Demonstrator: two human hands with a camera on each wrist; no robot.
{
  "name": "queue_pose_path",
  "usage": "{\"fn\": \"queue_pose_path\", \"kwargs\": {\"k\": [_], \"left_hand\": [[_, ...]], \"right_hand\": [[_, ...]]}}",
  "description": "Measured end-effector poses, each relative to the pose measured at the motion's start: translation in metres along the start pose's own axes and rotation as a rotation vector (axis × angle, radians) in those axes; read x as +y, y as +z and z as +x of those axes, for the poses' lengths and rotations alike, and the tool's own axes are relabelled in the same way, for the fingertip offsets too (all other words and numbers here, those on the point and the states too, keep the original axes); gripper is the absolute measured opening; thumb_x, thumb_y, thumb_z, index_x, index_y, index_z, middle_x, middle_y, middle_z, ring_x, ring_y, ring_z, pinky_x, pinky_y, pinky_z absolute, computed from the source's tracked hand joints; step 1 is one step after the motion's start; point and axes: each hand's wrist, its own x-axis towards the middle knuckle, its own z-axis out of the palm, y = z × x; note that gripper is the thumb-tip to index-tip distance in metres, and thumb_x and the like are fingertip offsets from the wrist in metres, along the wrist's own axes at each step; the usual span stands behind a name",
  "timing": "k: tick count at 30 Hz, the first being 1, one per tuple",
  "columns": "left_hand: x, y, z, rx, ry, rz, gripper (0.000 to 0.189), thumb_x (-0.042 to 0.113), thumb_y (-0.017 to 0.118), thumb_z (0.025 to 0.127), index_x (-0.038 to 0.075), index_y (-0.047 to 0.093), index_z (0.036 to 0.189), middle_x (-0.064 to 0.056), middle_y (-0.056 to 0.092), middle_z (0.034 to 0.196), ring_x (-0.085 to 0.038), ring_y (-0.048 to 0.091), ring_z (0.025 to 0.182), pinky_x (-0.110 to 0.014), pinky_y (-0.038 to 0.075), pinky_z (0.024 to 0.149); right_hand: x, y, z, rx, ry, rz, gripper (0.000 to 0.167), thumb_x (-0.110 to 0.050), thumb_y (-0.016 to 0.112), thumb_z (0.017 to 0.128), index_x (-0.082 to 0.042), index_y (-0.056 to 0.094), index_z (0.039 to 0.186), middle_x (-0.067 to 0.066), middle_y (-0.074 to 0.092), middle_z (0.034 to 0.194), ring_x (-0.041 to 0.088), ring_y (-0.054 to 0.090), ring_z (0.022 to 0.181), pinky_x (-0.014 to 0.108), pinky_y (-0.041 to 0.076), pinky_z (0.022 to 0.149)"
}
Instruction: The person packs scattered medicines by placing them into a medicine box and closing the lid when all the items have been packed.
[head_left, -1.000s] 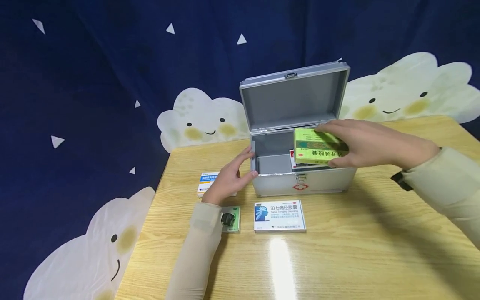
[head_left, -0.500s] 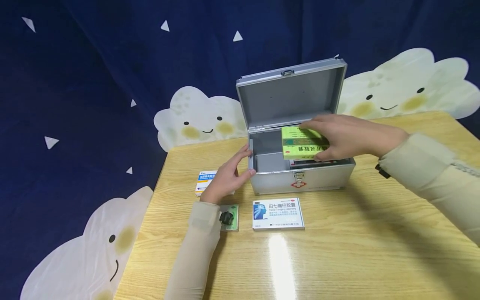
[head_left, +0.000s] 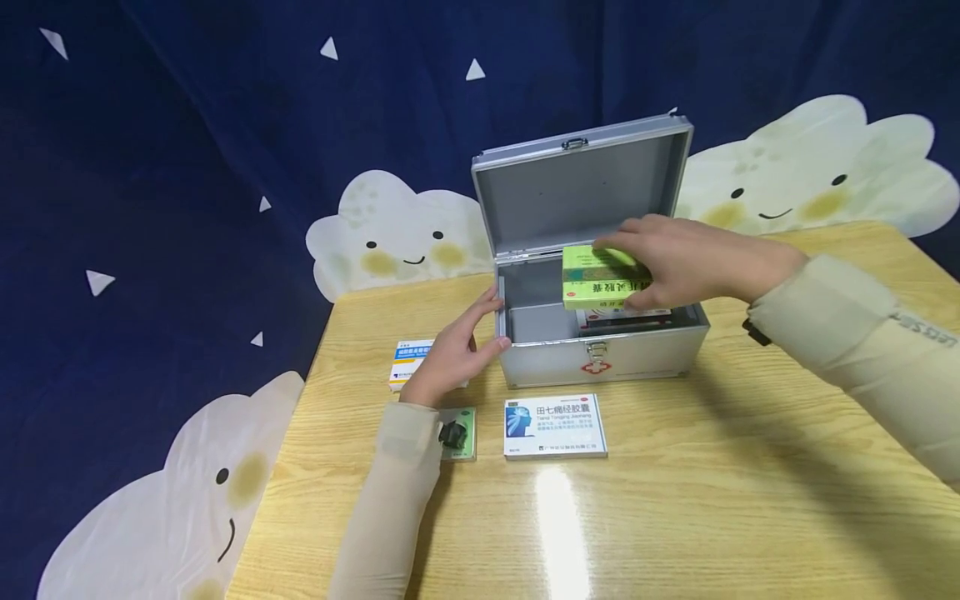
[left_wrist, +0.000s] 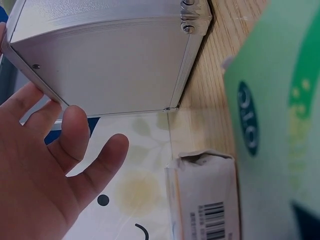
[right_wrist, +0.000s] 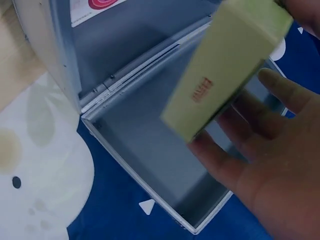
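Note:
A silver first-aid case (head_left: 652, 354) with a red cross stands on the table, its lid (head_left: 585, 196) raised. My right hand (head_left: 697, 258) grips a yellow-green medicine box (head_left: 581, 271) by its right end, holding it over the case's open compartment. In the right wrist view the end of this medicine box (right_wrist: 215, 75) is tilted, with fingers along its side. Beneath it, a white-and-red box (head_left: 611, 317) lies inside the case, partly hidden. My left hand (head_left: 453, 350) rests against the case's left rim, fingers extended; the left wrist view shows its fingertips at the metal edge.
A white-and-blue medicine box (head_left: 555, 427) lies flat in front of the case. Left of the case is another white, blue and yellow box (head_left: 408, 362), partly behind my left hand. A green box (head_left: 463, 433) lies under my left wrist. A dark blue curtain (head_left: 187, 167) hangs behind the table.
My right hand has moved the yellow-green box left, then slightly up, over the case. More of the white-and-red box below shows now. My left hand has stayed at the rim.

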Motion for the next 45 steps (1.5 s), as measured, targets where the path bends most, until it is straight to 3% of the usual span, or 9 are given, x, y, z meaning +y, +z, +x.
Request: {"fn": "queue_pose_path", "kwargs": {"k": [7, 15, 26, 33, 37, 43, 45], "left_hand": [[-0.001, 0.001, 0.001, 0.003, 0.012, 0.003, 0.062, 0.047, 0.058, 0.095, 0.029, 0.039, 0.151, 0.023, 0.02, 0.164, -0.014, 0.04, 0.054, -0.026, 0.044, 0.058], [0.0, 0.001, 0.001, 0.002, 0.007, -0.003, 0.061, 0.048, 0.058, 0.095, 0.032, 0.039, 0.151, 0.026, 0.019, 0.163, -0.014, 0.041, 0.055, -0.027, 0.045, 0.059], [-0.002, 0.003, -0.001, -0.001, 0.002, -0.003, 0.062, 0.047, 0.058, 0.095, 0.03, 0.038, 0.152, 0.025, 0.018, 0.164, -0.014, 0.04, 0.056, -0.026, 0.044, 0.06], [-0.001, 0.003, 0.0, 0.013, 0.015, 0.004, 0.062, 0.048, 0.056, 0.095, 0.027, 0.039, 0.152, 0.025, 0.019, 0.164, -0.014, 0.038, 0.054, -0.027, 0.044, 0.058], [-0.001, 0.003, 0.001, 0.011, 0.015, 0.01, 0.062, 0.048, 0.055, 0.095, 0.028, 0.039, 0.151, 0.024, 0.019, 0.164, -0.014, 0.039, 0.056, -0.027, 0.044, 0.059], [0.0, 0.004, 0.001, 0.007, 0.014, 0.005, 0.064, 0.049, 0.055, 0.096, 0.024, 0.039, 0.152, 0.023, 0.018, 0.164, -0.015, 0.045, 0.063, -0.027, 0.045, 0.062], [0.0, 0.003, 0.001, 0.01, 0.007, 0.006, 0.064, 0.05, 0.055, 0.095, 0.024, 0.039, 0.152, 0.024, 0.018, 0.164, -0.014, 0.045, 0.063, -0.027, 0.045, 0.062]], "right_hand": [[-0.004, 0.0, 0.002, -0.02, 0.019, 0.018, 0.084, -0.026, 0.081, 0.075, -0.014, 0.043, 0.149, 0.016, 0.056, 0.125, 0.026, 0.054, 0.099, 0.047, 0.051, 0.085], [-0.003, 0.006, 0.005, -0.031, 0.0, 0.019, 0.08, -0.024, 0.08, 0.075, -0.015, 0.047, 0.147, 0.016, 0.056, 0.132, 0.031, 0.057, 0.112, 0.053, 0.049, 0.096], [-0.007, 0.007, 0.01, -0.104, 0.064, 0.061, 0.093, -0.02, 0.083, 0.072, -0.014, 0.037, 0.153, 0.015, 0.052, 0.13, 0.022, 0.055, 0.086, 0.041, 0.052, 0.076], [-0.003, 0.009, 0.015, -0.108, 0.054, 0.065, 0.088, -0.013, 0.084, 0.068, 0.001, 0.044, 0.145, 0.017, 0.053, 0.127, 0.025, 0.057, 0.093, 0.045, 0.053, 0.086], [0.0, 0.013, 0.02, -0.121, 0.076, 0.083, 0.086, -0.011, 0.083, 0.066, -0.001, 0.046, 0.143, 0.015, 0.053, 0.126, 0.026, 0.056, 0.097, 0.047, 0.052, 0.088], [0.004, 0.027, 0.029, -0.155, 0.074, 0.091, 0.083, -0.006, 0.082, 0.063, 0.002, 0.047, 0.138, 0.016, 0.056, 0.129, 0.033, 0.056, 0.116, 0.054, 0.048, 0.102], [0.004, 0.031, 0.031, -0.162, 0.069, 0.082, 0.08, -0.006, 0.082, 0.062, 0.001, 0.049, 0.135, 0.014, 0.058, 0.124, 0.031, 0.057, 0.114, 0.052, 0.048, 0.1]]}}
